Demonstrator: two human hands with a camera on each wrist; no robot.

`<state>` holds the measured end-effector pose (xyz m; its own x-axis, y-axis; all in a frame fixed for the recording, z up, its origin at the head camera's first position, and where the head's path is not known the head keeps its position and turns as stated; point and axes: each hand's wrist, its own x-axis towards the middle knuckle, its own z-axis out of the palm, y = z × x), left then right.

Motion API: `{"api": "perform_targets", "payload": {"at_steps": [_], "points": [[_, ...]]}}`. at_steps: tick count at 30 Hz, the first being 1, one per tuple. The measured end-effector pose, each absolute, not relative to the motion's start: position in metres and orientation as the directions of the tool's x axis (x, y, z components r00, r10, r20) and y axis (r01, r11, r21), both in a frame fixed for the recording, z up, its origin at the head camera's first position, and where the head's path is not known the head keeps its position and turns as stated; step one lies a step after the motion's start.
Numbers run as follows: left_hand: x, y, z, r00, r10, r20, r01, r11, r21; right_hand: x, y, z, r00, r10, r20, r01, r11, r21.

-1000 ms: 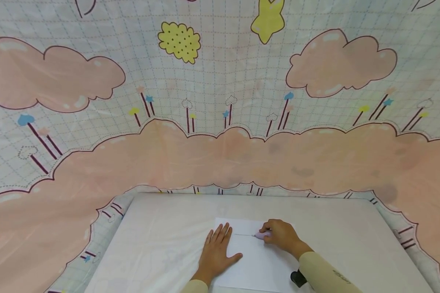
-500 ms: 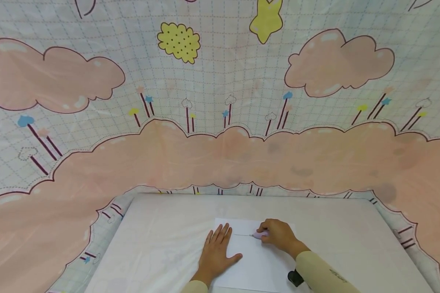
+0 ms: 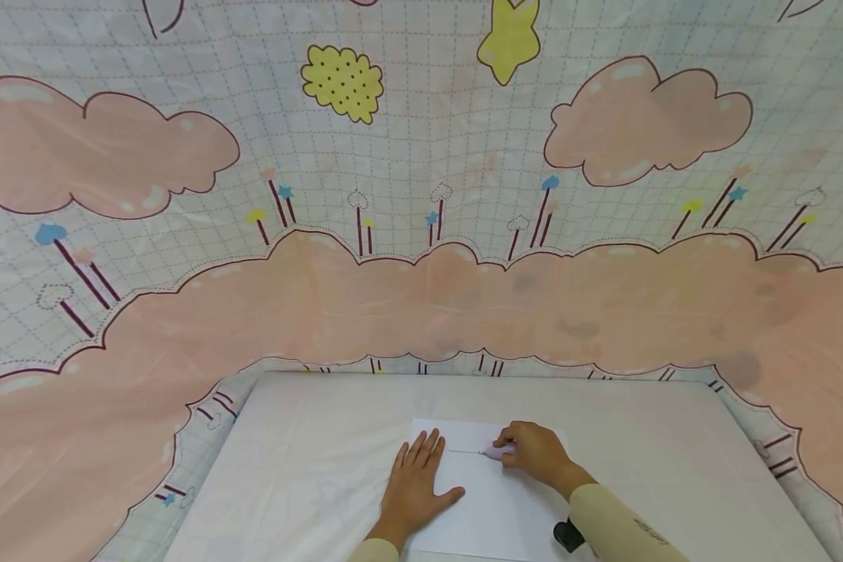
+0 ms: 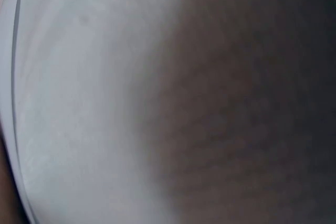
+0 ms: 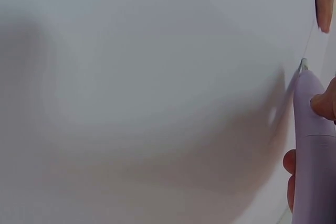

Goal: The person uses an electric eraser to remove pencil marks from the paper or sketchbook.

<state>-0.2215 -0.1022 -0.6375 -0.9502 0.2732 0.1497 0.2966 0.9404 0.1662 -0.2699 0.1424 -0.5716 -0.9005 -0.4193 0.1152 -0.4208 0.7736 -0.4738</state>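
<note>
Gripped in the right hand [image 3: 539,454], the lilac tool [image 5: 315,156] is over the white sheet [image 3: 488,515], long axis roughly along the thin line [image 3: 465,451], tip toward the flat, straight-fingered left hand [image 3: 413,485].

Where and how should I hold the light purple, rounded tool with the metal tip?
Probably best by the thick, rounded body of the light purple tool, coming from the right and wrapping round it, as the bare right hand does. The narrow metal tip points left, over the flat white paper, so stay behind it.
</note>
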Motion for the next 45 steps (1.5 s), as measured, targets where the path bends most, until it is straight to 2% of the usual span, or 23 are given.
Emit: {"api": "perform_targets", "payload": {"at_steps": [11,20,31,45], "points": [[-0.222,-0.101,-0.637,-0.953,0.265,0.149,0.288,0.944,0.162,-0.275,0.149,-0.577,-0.894,-0.431,0.123,-0.43,0.75,-0.502],[-0.223,-0.098,-0.633,-0.956,0.257,0.141,0.279,0.944,0.174,-0.279,0.148,-0.575,-0.882,-0.452,0.135,-0.459,0.753,-0.471],[-0.221,-0.098,-0.63,-0.951,0.265,0.157,0.29,0.942,0.169,-0.279,0.154,-0.575,-0.895,-0.433,0.109,-0.427,0.76,-0.49],[-0.222,-0.099,-0.631,-0.954,0.26,0.148,0.282,0.945,0.164,-0.285,0.152,-0.578,-0.879,-0.457,0.134,-0.467,0.773,-0.43]]}}
